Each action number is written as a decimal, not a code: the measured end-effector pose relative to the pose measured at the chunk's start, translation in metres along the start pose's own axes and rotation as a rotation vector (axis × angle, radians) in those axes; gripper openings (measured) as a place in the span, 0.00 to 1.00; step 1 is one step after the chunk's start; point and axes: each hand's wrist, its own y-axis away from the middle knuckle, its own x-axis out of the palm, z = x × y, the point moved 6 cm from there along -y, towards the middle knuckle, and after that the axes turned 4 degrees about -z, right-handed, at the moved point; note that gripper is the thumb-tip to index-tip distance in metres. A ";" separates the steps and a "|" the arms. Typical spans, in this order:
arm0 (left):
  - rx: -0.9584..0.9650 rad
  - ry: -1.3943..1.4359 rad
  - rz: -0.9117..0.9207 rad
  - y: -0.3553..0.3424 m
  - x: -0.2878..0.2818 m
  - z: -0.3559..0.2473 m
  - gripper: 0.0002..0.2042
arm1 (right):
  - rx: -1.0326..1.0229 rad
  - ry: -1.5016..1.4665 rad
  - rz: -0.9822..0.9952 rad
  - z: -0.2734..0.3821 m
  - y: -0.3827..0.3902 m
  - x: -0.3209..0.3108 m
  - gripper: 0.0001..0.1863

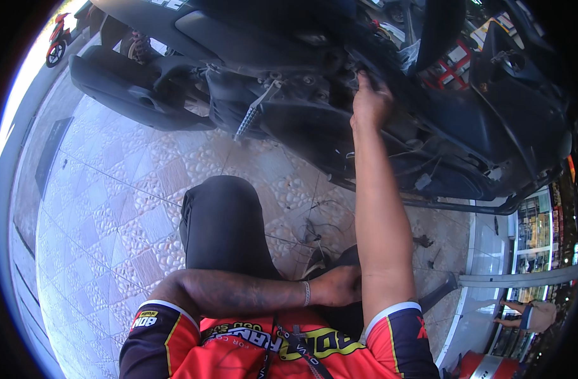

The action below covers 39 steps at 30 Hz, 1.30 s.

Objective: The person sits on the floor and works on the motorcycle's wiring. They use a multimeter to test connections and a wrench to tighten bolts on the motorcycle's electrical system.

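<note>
A dark scooter [289, 38] with black body panels fills the far side, close in front of me. My right hand [372, 104] reaches up into its middle, the arm stretched straight out. The thumb lies along the top and the fingers curl in among dark parts, so what they grip is hidden. Left of that hand, a silver kick-start lever [258, 110] slants down from the scooter's side. My left hand [336, 285] wears a bracelet and rests low across my lap, against my right arm. Its fingers are tucked out of sight behind that arm.
Thin dark wires or strands [311, 234] lie on the patterned tile floor [131, 208] beside my bent knee [222, 215]. Stocked shelves [534, 234] stand at the right, with another person [538, 316] near them. A red motorbike [58, 41] is parked outside, far left.
</note>
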 end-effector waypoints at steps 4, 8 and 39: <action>0.033 -0.048 0.046 0.000 0.006 0.002 0.23 | 0.039 -0.049 0.012 0.001 0.003 -0.002 0.16; -0.028 -0.031 0.025 0.003 0.006 0.001 0.21 | -0.001 -0.021 0.071 0.000 -0.001 -0.004 0.11; -0.199 0.101 -0.007 0.003 -0.008 -0.007 0.17 | -0.073 0.147 0.059 0.004 -0.003 -0.001 0.13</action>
